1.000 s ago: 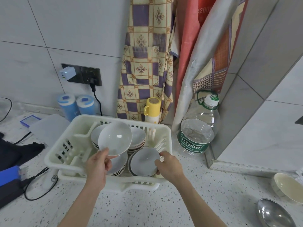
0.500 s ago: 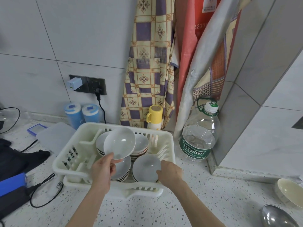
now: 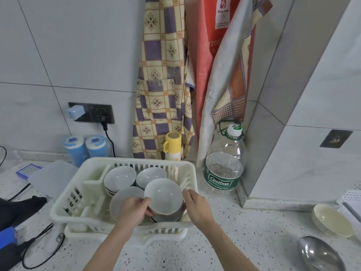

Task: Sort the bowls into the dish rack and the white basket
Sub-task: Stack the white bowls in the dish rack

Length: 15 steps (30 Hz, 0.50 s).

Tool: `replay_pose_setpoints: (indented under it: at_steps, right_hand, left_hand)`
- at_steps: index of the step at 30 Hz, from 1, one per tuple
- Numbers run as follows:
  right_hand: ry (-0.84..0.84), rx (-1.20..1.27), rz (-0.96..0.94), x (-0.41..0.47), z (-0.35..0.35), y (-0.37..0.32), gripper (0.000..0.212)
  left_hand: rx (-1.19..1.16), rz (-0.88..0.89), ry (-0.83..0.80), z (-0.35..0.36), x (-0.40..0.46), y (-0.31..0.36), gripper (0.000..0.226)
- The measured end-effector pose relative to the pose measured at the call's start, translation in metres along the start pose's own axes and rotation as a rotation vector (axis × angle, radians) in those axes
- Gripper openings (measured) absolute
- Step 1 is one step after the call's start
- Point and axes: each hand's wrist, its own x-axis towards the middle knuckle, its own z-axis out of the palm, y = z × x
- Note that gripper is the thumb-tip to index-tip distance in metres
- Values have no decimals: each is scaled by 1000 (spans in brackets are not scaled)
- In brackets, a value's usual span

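Observation:
A white plastic dish rack (image 3: 64, 204) stands on the speckled counter and holds several stacks of white bowls (image 3: 120, 178). My left hand (image 3: 132, 212) grips the near rim of one white bowl (image 3: 164, 195), tilted over the front right stack in the rack. My right hand (image 3: 197, 206) hovers just right of that bowl with its fingers relaxed; whether it touches the rim I cannot tell. A cream bowl (image 3: 332, 222) and a steel bowl (image 3: 320, 253) sit on the counter at the far right.
A large water bottle (image 3: 224, 163) stands right of the rack, a yellow flask (image 3: 172, 145) and two blue canisters (image 3: 84, 149) behind it. Aprons hang on the wall. Black cables (image 3: 39, 249) and a dark cloth lie at the left. A white basket edge (image 3: 351, 200) shows far right.
My left hand carried the bowl from the rack's middle to the right and lowered it over the front right stack. My right hand let go of that stack's bowl and opened.

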Motion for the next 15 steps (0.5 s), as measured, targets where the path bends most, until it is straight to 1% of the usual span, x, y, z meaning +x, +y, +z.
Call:
replay_pose_setpoints:
  at_steps: [3, 5, 8, 10, 12, 15]
  right_hand:
    - [-21, -78, -6, 0, 0, 2, 24]
    - [-12, -94, 21, 1, -1, 3, 28]
    - [5, -75, 64, 1, -2, 1, 28]
    - [15, -79, 72, 2, 0, 1, 26]
    - [25, -99, 75, 3, 1, 2, 26]
    - [22, -127, 80, 3, 3, 1, 27]
  left_hand:
    - [59, -10, -29, 10, -1, 0, 38]
    - [92, -12, -31, 13, 0, 0, 40]
    - [179, -6, -46, 18, 2, -1, 41]
    - [230, 40, -26, 20, 1, -2, 37]
    - [243, 114, 25, 23, 0, -2, 26]
    - [284, 189, 89, 25, -3, -2, 29]
